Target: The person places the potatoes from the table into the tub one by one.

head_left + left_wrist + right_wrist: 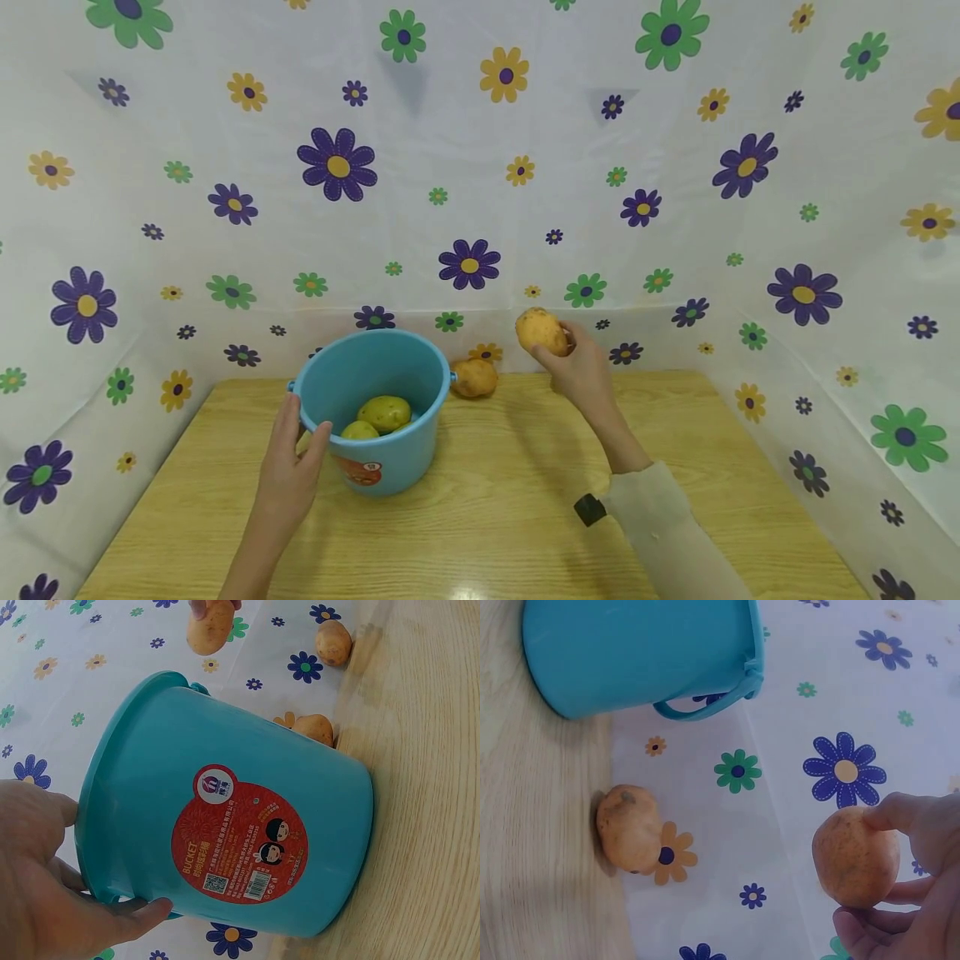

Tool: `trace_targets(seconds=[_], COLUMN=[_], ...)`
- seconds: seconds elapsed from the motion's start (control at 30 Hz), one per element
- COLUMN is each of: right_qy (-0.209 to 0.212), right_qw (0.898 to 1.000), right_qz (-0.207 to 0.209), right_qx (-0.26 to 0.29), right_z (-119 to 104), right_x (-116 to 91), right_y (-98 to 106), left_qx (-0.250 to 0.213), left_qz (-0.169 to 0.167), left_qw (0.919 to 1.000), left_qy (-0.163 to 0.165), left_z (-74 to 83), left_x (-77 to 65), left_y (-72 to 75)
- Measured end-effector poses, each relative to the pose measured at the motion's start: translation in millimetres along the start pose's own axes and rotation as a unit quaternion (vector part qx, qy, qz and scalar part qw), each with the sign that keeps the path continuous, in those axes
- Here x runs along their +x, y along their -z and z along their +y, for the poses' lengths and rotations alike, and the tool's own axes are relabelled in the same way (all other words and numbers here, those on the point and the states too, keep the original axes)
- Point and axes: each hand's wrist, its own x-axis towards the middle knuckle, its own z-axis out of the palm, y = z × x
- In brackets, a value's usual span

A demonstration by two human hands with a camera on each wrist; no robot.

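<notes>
A blue plastic bucket (416, 458) with a red label stands on the table, several potatoes (385, 413) inside it. My left hand (288, 471) holds the bucket's near left side at the rim, with the thumb (146, 919) along the outer wall. Off to the right and above the table, my right hand (585, 367) grips a tan potato (542, 331) between thumb and fingers. In the right wrist view this potato (855, 857) is apart from the bucket (637, 652).
Beside the bucket, against the back cloth, lies a potato (476, 378). The left wrist view has two loose potatoes, one (334, 643) in full and another (313, 729) partly hidden by the bucket. White flowered cloth (465, 167) encloses the wooden table (487, 517) behind and at the sides.
</notes>
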Motion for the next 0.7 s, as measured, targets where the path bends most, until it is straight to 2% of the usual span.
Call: trace_targets(seconds=[0.3,0.7], right_qy=[0.009,0.015], right_qw=[1.000,1.000], right_qz=[0.005,-0.010], right_qx=[-0.004,0.005], right_z=[-2.5,-11.1], right_x=[0.7,-2.3], right_y=[0.6,-1.3], left_qx=[-0.002,-0.001], left_qz=[-0.006,-0.003], left_qw=[1.0000,1.0000], left_qy=[0.004,-0.001], left_z=[-0.2,2.0], left_x=[-0.3,-0.5], left_y=[0.9,0.1])
